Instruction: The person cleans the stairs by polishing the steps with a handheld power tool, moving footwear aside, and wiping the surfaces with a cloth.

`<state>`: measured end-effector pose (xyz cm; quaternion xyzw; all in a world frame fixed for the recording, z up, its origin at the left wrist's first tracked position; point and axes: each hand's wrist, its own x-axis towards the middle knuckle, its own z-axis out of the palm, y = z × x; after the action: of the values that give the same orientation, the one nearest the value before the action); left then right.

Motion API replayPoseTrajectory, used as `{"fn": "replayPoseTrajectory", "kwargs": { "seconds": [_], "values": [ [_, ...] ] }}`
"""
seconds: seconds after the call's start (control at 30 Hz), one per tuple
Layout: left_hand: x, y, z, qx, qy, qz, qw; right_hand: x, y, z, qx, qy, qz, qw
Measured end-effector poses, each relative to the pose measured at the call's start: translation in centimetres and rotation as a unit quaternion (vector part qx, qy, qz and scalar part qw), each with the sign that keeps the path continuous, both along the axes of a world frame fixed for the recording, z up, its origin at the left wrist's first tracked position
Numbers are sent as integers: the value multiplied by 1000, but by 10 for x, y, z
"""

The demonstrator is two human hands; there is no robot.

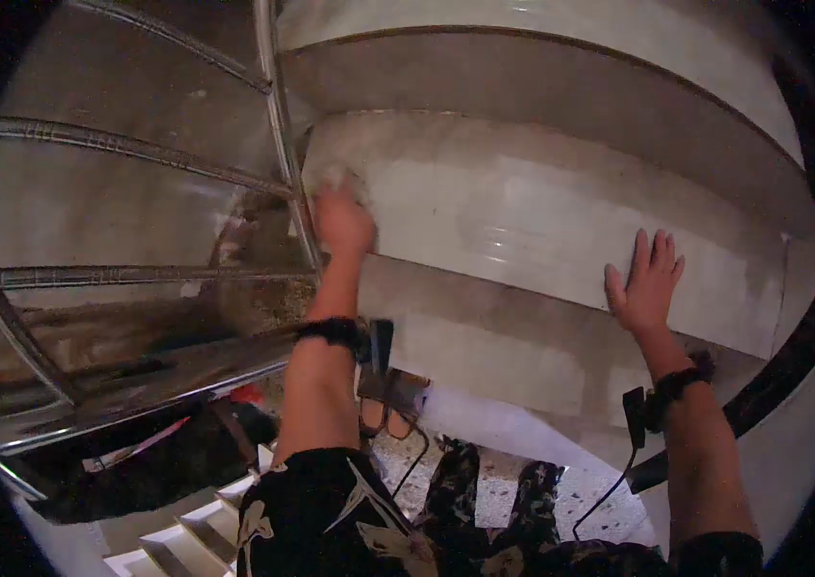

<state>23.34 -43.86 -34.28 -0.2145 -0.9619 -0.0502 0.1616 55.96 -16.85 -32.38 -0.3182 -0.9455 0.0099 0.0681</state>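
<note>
My left hand is closed around a pale, crumpled cloth, pressing it onto the left end of a light stair tread. Motion blurs the fingers and the cloth. Farther right, my right hand rests on the same tread near its front edge, palm down with its fingers spread and nothing held. Dark straps with small devices are on both wrists.
A metal railing runs close beside my left hand. Above rises another step. A dark curved edge borders the right side. Below are a speckled floor and a dark bag-like item.
</note>
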Motion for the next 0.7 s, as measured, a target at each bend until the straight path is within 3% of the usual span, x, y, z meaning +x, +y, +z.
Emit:
{"fn": "replayPoseTrajectory", "kwargs": {
  "seconds": [0.07,0.13,0.33,0.4,0.43,0.5,0.53,0.6,0.67,0.7],
  "values": [
    [31,-3,-3,63,-24,-132,989,4,-3,1,16,38,14,999],
    [48,28,-19,170,-95,-264,945,0,4,-6,15,31,11,999],
    [162,94,-5,204,-214,-438,849,5,6,-15,37,31,3,999],
    [190,102,6,225,-310,-499,777,6,9,-19,38,18,0,999],
    [204,106,6,227,-311,-499,777,7,11,-21,47,25,5,999],
    [221,109,16,265,-454,-485,699,7,12,-20,54,31,12,998],
    [217,107,24,263,-453,-483,702,4,13,-20,45,16,1,999],
    [204,95,39,359,-519,-372,680,1,15,-20,33,3,-9,999],
    [154,64,28,320,-327,-381,804,1,13,-16,20,2,-6,1000],
    [128,53,42,370,-308,-297,824,1,13,-18,20,2,-7,1000]
  ]
}}
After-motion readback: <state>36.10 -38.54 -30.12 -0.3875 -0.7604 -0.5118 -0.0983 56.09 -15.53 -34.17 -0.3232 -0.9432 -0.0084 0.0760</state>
